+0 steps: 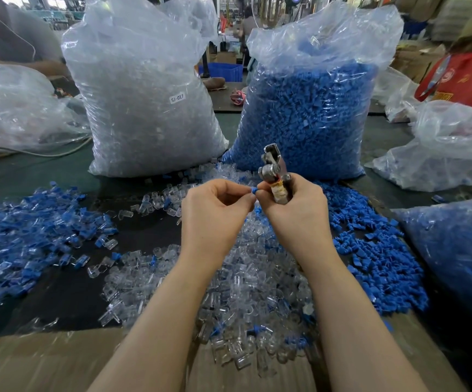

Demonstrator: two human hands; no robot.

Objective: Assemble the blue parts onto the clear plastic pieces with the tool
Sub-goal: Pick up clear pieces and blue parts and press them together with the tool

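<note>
1. Head view: the left hand (215,213) is pinching a small blue part (253,190) between thumb and fingertips, with the remaining fingers curled in.
2. The right hand (294,213) is gripping a metal crimping tool (274,172) upright in a closed fist, its head pointing up, and its fingertips are meeting the blue part beside the tool's handle.
3. Both hands are hovering above a heap of clear plastic pieces (246,292) that is spreading over the dark table (68,295).
4. Loose blue parts (376,258) are lying in a pile to the right of the clear heap, and assembled blue-and-clear pieces (31,230) are lying scattered to the left.
5. A tall bag of clear pieces (147,100) and a bag of blue parts (308,108) are standing side by side behind the hands.
6. A cardboard sheet (45,363) is lying along the table's near edge.
</note>
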